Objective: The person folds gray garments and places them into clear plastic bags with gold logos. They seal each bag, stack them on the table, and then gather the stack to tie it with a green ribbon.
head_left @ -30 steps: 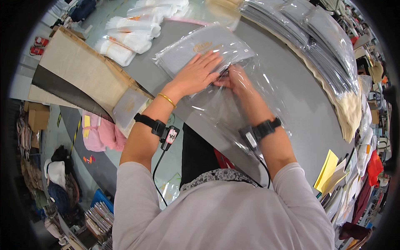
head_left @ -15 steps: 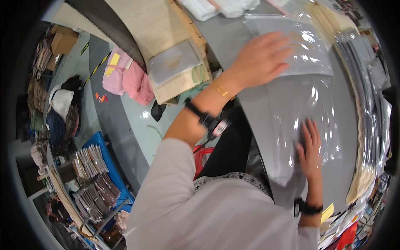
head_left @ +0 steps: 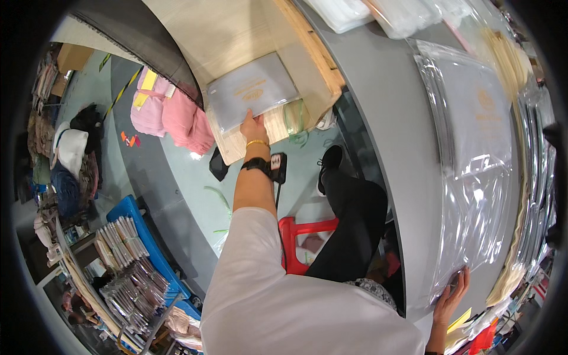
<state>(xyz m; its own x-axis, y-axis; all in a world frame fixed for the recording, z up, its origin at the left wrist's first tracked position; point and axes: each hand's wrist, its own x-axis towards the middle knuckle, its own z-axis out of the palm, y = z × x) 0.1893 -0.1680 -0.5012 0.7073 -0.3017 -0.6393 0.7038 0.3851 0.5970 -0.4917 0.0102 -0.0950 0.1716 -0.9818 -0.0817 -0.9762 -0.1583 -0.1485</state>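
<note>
My left hand point(head_left: 254, 128) reaches down to a flat, clear-plastic packet point(head_left: 251, 89) with a grey look and gold print. Its fingers pinch the packet's near edge, one fingertip on top; the others are hidden. The packet lies on a pale wooden surface point(head_left: 234, 145). My right hand point(head_left: 454, 299) rests at the near end of a long, shiny clear plastic sheet or bag point(head_left: 467, 225) on the grey table point(head_left: 408, 148). Its fingers are stretched out. At the sheet's far end lie several stacked clear bags point(head_left: 473, 112) with gold print.
White plastic-wrapped bundles point(head_left: 390, 15) lie at the table's far end, and grey plastic-covered stacks point(head_left: 535, 160) line its right. Left of me are pink bundles point(head_left: 171, 115), a blue crate point(head_left: 133, 210) with packets, and a red stool point(head_left: 290, 236).
My left hand has moved off the table's bags, leftward and down to the packet on the wood. My right hand has slid nearer along the plastic. My view has shifted left.
</note>
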